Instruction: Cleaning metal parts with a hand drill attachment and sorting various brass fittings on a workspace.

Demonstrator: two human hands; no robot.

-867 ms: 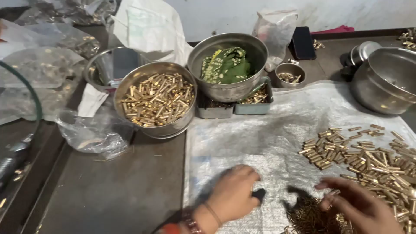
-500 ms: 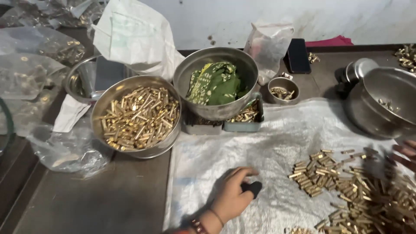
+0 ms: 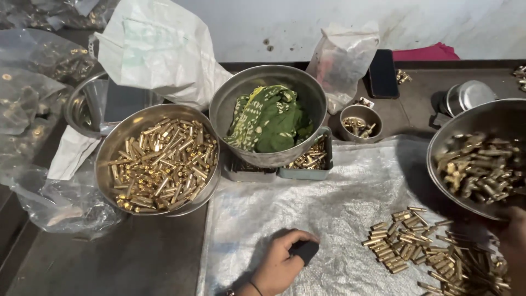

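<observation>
My left hand (image 3: 279,267) rests on the crinkled plastic sheet (image 3: 307,208) at the bottom middle, with its fingers closed on a small black object (image 3: 304,251). Only part of my right hand (image 3: 514,235) shows at the right edge. It grips the lower rim of a large steel bowl (image 3: 435,170), which leans toward the sheet. This bowl holds many brass pieces (image 3: 476,167). Below it, a loose pile of brass cases (image 3: 433,252) lies on the sheet.
A steel bowl (image 3: 104,164) full of brass cases stands at the left. Behind the sheet are a bowl (image 3: 246,156) with a green cloth, two small trays (image 3: 304,171), a small bowl (image 3: 359,123), a dark phone (image 3: 382,74) and plastic bags (image 3: 33,109).
My right hand left the brass pile, went right and took the big steel bowl, which now sits closer and tilted over the sheet. The left hand stays on the black object.
</observation>
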